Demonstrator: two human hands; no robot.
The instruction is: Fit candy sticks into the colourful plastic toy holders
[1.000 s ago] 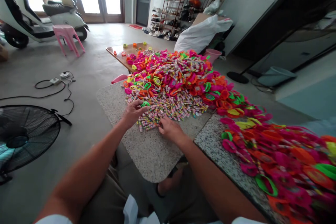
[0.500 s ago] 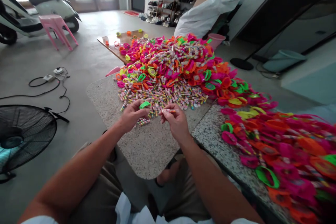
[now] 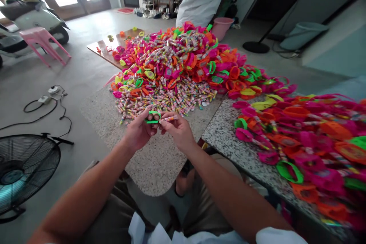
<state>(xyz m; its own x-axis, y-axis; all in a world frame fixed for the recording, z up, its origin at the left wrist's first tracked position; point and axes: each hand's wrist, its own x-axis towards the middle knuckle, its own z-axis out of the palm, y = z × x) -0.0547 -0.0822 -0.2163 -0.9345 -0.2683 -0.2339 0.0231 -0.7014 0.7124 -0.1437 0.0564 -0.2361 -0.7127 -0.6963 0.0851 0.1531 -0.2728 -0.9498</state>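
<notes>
Head view: left arm (image 3: 94, 185) and right arm (image 3: 223, 183) converge above the speckled tabletop (image 3: 160, 167) — left hand (image 3: 138, 133) curled, fingers gripping a green band (image 3: 152, 122); right hand (image 3: 181, 133) pinching a printed stick (image 3: 170, 118) beside it.

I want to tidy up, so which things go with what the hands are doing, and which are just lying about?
Seems part of the work:
green band, in the left grip
printed stick, in the right grip
loose sticks
coloured bands
speckled table

Seems just lying about:
fan
pink stool
scooter
white sack
shoes
</notes>
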